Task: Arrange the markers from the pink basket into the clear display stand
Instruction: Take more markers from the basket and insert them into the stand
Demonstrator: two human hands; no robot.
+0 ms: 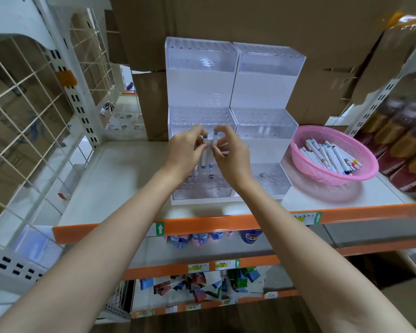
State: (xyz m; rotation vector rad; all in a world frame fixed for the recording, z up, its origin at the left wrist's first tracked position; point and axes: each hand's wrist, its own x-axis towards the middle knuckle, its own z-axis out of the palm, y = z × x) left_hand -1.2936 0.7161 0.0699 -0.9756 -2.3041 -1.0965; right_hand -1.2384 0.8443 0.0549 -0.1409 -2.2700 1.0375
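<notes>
Two clear stepped display stands sit side by side on the shelf, the left stand (pixel 199 68) and the right stand (pixel 267 68). In front of the left stand, my left hand (pixel 186 150) pinches a white marker with blue ends (pixel 204 158), held upright. My right hand (pixel 231 155) pinches a second white and blue marker (pixel 211 157) right beside it. Both markers hang just above the left stand's lowest tier of holes. The pink basket (pixel 305 135) rests to the right of the stands and holds several white markers (pixel 327 157) lying flat.
Cardboard boxes (pixel 322 75) stand behind and beside the stands. A white wire grid panel (pixel 34 111) closes the shelf's left side. Dark red packets (pixel 399 145) sit at the far right. The orange shelf edge (pixel 202 225) runs along the front, with stocked shelves below.
</notes>
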